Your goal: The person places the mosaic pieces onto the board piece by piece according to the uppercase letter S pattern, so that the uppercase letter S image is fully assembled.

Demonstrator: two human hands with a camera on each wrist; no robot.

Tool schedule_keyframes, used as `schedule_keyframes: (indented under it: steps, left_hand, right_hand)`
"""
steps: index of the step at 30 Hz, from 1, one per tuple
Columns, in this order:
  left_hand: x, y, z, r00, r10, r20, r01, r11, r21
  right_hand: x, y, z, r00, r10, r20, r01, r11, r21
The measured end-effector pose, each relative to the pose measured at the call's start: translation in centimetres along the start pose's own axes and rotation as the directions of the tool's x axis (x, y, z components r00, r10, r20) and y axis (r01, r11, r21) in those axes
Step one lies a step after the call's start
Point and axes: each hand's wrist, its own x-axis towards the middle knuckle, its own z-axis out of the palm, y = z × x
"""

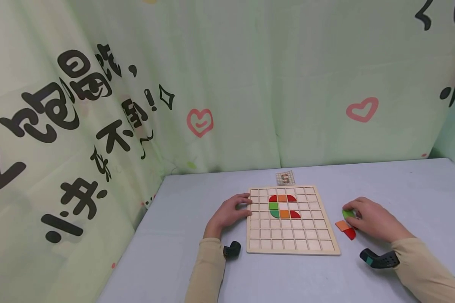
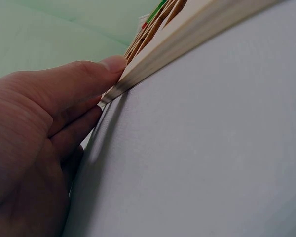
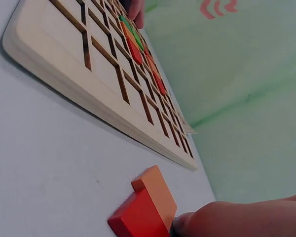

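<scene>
A square wooden grid board (image 1: 293, 233) lies flat on the table, with red, orange and green blocks set in its upper cells. At its left edge, my left hand (image 1: 229, 212) rests its thumb (image 2: 101, 71) and fingertips against the rim. Right of the board, my right hand (image 1: 375, 219) pinches a green block (image 1: 347, 213) between thumb and fingers. Close below that hand, an orange block (image 1: 341, 226) and a red block (image 1: 350, 233) lie touching each other. The green block is out of sight in the right wrist view.
A small pattern card (image 1: 285, 178) with a grid and a figure lies behind the board's far edge. The white table (image 1: 189, 198) meets a pale green printed curtain (image 1: 242, 84) at the back and left. Each wrist wears a black camera strap (image 1: 381, 259).
</scene>
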Motion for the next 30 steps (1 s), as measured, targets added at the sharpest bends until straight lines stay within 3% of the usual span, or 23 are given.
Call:
schedule_keyframes:
  steps: [30]
  left_hand:
    - [0.15,0.01,0.0,1.0,-0.031,0.004,0.031,0.999,-0.016]
  right_hand:
    - [0.35,-0.42,0.53,1.0,0.009,-0.014,-0.009,1.0,0.004]
